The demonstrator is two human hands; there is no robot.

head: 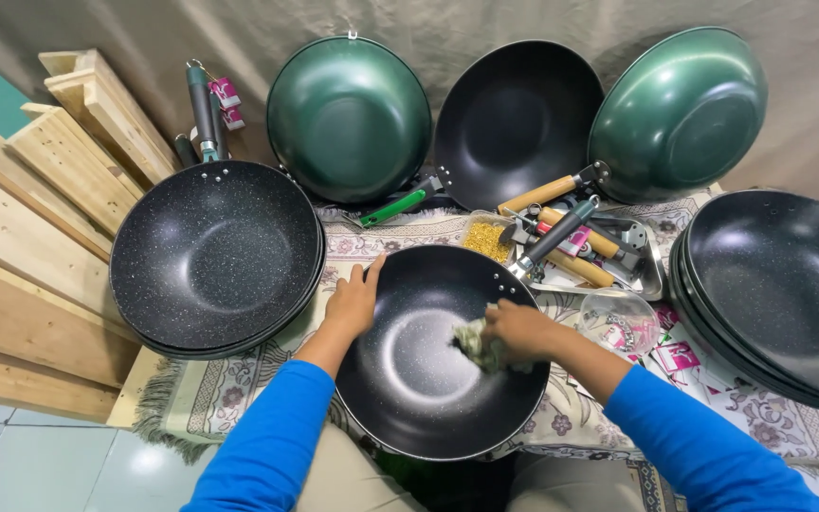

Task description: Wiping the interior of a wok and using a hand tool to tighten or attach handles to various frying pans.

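A black speckled wok (419, 379) with a grey handle lies in front of me on a patterned cloth. My left hand (353, 301) grips its left rim, fingers over the edge. Inside the bowl, my right hand (516, 329) presses a crumpled greenish rag (479, 346) against the surface. Both arms wear blue sleeves.
A stack of black woks (215, 256) sits at left beside wooden planks (40, 218). Two green woks (348, 118) (680, 114) and a black one (518, 118) lean on the back drape. Another wok stack (779, 294) is at right. A tray of handles (609, 251), a box of small yellow parts (485, 237) and a clear bowl (618, 318) lie between.
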